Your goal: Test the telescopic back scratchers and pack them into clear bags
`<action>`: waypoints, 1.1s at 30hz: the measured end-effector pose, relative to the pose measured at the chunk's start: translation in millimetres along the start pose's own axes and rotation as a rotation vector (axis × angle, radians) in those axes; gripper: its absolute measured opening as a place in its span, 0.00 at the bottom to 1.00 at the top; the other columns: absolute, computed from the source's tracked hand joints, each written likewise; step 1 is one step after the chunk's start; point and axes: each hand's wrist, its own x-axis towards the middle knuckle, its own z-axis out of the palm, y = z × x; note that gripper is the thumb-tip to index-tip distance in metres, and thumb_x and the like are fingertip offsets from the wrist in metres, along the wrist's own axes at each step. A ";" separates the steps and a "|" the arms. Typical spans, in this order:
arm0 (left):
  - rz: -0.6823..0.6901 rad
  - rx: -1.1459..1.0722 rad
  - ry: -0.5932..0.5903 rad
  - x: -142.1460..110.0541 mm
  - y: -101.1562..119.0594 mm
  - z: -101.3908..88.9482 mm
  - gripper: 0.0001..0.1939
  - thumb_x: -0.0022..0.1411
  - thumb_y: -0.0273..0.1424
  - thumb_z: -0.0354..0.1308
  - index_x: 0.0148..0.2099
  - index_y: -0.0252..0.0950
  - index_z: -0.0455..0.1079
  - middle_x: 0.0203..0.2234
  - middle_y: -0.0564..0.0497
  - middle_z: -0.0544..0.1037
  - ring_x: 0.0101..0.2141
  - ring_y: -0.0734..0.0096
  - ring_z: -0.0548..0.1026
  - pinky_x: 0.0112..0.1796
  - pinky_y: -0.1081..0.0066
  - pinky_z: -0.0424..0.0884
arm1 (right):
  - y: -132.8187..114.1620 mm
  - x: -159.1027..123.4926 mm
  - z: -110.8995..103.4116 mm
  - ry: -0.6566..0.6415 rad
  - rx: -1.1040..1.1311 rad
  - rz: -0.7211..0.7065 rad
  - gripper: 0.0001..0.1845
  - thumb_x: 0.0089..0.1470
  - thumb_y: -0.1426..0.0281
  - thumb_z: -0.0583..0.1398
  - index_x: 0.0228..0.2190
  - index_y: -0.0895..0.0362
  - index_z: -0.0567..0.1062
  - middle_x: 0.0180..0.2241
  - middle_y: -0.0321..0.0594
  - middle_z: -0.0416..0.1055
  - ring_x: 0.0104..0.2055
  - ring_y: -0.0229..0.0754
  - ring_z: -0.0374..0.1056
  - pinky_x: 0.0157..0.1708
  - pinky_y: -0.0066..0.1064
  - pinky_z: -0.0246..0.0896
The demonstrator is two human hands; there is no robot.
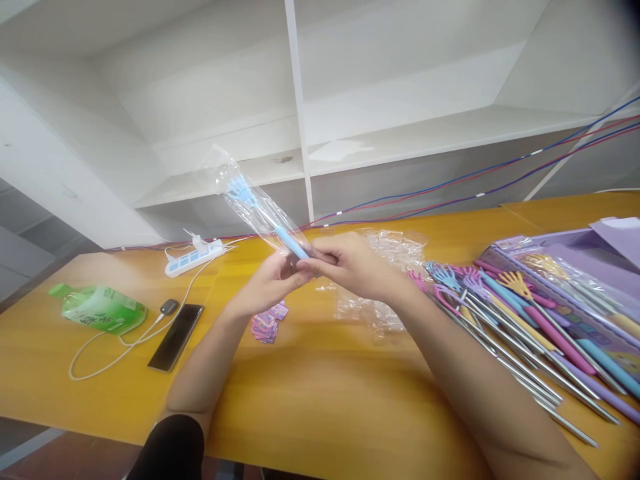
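pale blue back scratcher near frame centre, slanting up and left inside a clear bag, and both hands are together on it! left hand and right hand pinch at the handle end, probably to keep bag and handle lined up. loose bags lie right of centre, seemingly within easy reach; more scratchers pile at lower right, heads bunched, perhaps for quick picking.

The lower end of the blue back scratcher was hidden by the left hand and right hand. The right edge cut off the purple box. Print on the small cards was unreadable.
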 end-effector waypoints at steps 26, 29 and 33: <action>0.179 0.279 -0.202 -2.4 -11.4 -11.0 0.22 0.78 0.44 0.56 0.34 0.35 0.72 0.26 0.51 0.74 0.29 0.73 0.73 0.36 0.72 0.70 | -6.5 -2.9 0.8 -0.179 0.438 -0.011 0.32 0.72 0.47 0.56 0.32 0.60 0.83 0.33 0.41 0.83 0.37 0.36 0.79 0.39 0.24 0.69; 0.201 0.227 -0.211 -2.5 -13.0 -11.6 0.21 0.78 0.43 0.56 0.34 0.35 0.73 0.26 0.51 0.75 0.29 0.72 0.73 0.36 0.71 0.70 | -6.8 -3.3 1.9 -0.148 0.484 -0.037 0.31 0.72 0.49 0.57 0.31 0.61 0.83 0.32 0.41 0.82 0.35 0.36 0.79 0.37 0.23 0.70; 0.209 0.206 -0.224 -2.8 -15.9 -13.1 0.20 0.78 0.43 0.56 0.37 0.35 0.76 0.27 0.49 0.78 0.29 0.72 0.73 0.35 0.71 0.70 | -8.8 -3.6 1.9 -0.140 0.493 -0.059 0.30 0.72 0.51 0.58 0.30 0.61 0.82 0.30 0.40 0.81 0.33 0.34 0.78 0.36 0.23 0.69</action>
